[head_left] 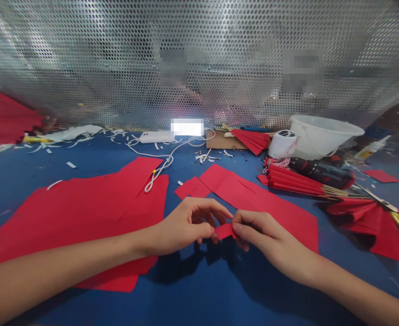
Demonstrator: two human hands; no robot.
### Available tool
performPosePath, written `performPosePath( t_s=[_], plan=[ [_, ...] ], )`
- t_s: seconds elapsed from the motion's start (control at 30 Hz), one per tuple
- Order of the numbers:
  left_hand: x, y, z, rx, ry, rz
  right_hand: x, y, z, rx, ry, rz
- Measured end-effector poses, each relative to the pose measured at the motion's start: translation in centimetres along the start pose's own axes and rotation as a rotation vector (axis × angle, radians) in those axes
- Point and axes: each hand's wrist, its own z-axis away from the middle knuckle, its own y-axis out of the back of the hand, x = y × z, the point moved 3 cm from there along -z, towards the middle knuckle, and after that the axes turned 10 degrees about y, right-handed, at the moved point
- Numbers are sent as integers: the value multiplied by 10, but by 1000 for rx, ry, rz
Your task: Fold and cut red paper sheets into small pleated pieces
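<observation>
A small folded piece of red paper [224,231] is held between my two hands, just above the blue tabletop [199,290]. My right hand [262,233] pinches its right end between thumb and fingers. The left end sits at the thumb tip of my left hand [185,224], whose fingers curl over behind it. Under and beyond my left forearm lies a large stack of red paper sheets [84,203]. Behind my right hand another long red sheet [263,194] with creases lies flat, and a smaller red piece [192,187] touches its left corner.
At the right are a bundle of pleated red paper on sticks [294,179], a dark bottle [321,171], scissors [379,199] and a white bucket [324,136]. A white power strip [157,136] with its looped cord lies before the perforated metal panel [124,59]. White paper scraps are scattered along the back.
</observation>
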Motion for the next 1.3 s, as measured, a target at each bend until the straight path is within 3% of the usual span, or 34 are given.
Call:
performPosePath(
  t_s=[0.13,0.2,0.43,0.77,0.97,1.17,1.3],
  plan=[
    [1,-1,1,28,-107,-56,0,-6,5,-58,-142,-295],
    [2,-1,1,44,-109,-60,0,-9,8,-73,-179,-320],
    [-1,-1,-3,26,86,-40,-4,-11,10,-76,-133,-200],
    [-1,1,-6,-11,7,93,2,-10,7,-74,-46,-45],
    [-6,0,-4,59,65,70,0,-5,6,11,-5,35],
    [-2,-3,-5,19,94,15,-6,-6,6,60,65,189],
    [-3,-2,-6,33,86,29,-5,-10,6,66,38,196]
  ],
)
